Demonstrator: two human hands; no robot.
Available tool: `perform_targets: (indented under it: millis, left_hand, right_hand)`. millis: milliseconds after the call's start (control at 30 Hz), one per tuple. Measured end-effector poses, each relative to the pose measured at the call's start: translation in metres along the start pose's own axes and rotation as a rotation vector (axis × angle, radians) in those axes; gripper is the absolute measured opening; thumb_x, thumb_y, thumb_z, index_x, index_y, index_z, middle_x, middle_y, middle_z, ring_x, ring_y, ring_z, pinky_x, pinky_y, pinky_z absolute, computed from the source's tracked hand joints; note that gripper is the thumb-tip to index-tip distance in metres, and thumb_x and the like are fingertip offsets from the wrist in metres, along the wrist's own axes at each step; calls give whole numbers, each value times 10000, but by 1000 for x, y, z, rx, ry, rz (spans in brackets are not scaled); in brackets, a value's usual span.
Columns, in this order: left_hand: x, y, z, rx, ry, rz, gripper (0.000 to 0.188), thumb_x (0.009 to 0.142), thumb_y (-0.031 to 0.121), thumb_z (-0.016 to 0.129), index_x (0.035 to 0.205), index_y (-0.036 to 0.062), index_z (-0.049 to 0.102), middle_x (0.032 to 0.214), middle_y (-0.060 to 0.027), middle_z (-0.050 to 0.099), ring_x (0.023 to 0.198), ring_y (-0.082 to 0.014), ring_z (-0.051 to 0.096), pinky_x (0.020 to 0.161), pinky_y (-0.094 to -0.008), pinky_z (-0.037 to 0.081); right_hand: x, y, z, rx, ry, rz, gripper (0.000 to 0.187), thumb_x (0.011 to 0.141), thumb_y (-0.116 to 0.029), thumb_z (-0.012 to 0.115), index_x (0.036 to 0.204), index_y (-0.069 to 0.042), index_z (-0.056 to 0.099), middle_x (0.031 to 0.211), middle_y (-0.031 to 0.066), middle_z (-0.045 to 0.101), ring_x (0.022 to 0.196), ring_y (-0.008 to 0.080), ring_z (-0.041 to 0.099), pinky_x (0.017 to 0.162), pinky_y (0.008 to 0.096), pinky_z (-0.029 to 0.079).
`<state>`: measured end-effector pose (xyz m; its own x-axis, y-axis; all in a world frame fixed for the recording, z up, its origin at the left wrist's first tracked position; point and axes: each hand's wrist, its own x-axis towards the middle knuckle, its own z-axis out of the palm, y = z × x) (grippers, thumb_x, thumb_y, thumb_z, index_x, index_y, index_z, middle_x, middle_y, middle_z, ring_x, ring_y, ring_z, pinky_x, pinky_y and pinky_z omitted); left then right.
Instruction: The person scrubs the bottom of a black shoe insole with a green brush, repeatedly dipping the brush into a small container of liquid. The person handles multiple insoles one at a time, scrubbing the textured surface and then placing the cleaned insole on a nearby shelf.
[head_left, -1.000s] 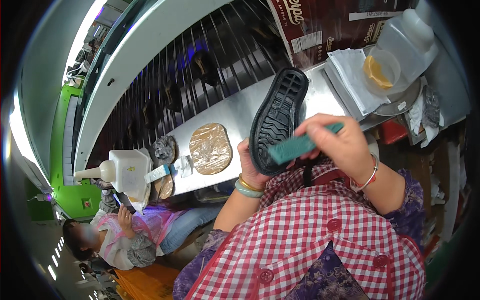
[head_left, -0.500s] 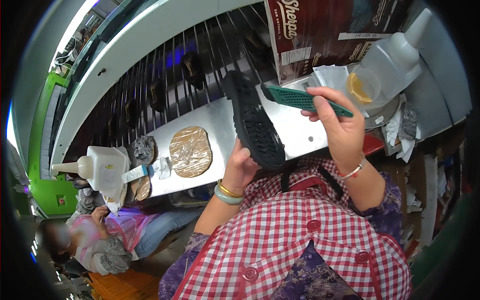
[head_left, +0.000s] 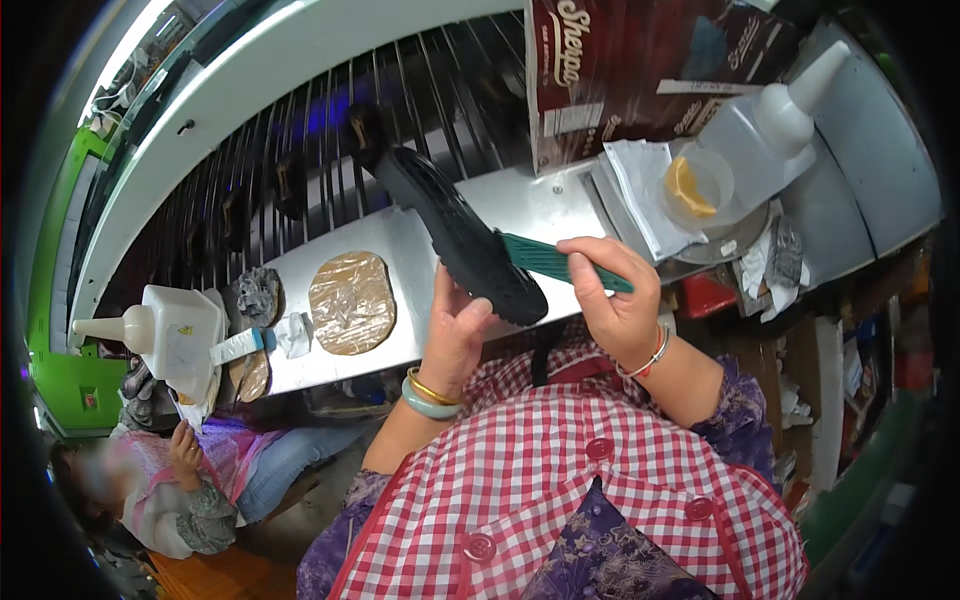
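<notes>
My left hand (head_left: 455,325) grips the near end of a black rubber shoe sole (head_left: 450,210), fingers behind it and thumb along its edge. The sole is held tilted over the metal ledge, its far end reaching toward the rods. A green-handled brush (head_left: 550,260) is pinched in my right hand (head_left: 615,305), between the thumb and fingers. The brush's head meets the sole's right-hand edge at its nearer half; its bristles are hidden from view.
Behind the ledge (head_left: 540,210) runs a bed of metal rods (head_left: 310,150) carrying several dark pieces. A film-wrapped brown pad (head_left: 352,302) lies left. Squeeze bottles stand right (head_left: 765,140) and left (head_left: 180,325), near a cup (head_left: 715,180) and carton (head_left: 640,75). Another person (head_left: 190,490) sits left.
The sole has turned in my left hand, its far end swinging left and its face tilting differently. My right hand has moved down and left, bringing the brush against the sole's edge.
</notes>
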<state>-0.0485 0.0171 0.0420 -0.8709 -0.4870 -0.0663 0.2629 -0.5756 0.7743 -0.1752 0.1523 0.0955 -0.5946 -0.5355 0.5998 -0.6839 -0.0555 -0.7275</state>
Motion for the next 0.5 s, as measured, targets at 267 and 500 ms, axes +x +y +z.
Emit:
perform_targets:
  millis: [267,500]
  left_hand:
    - [-10,-9,-15,303,32,243,786,718,-6,626,1398,78,242,1261,-107,435,1147,-238,471,986,-364,385]
    - [-7,-16,-24,781,-136,540,761,656,36,752,1298,-10,345,1182,-136,494,1077,-222,525,862,-310,454]
  right_hand:
    - [-16,9,-9,149,39,141,91,828,-42,561,832,26,621,703,134,613,622,244,607,572,300,461]
    - [-22,16,-11,308,50,452,114,827,-79,557,817,16,618,632,55,573,573,73,508,534,241,414]
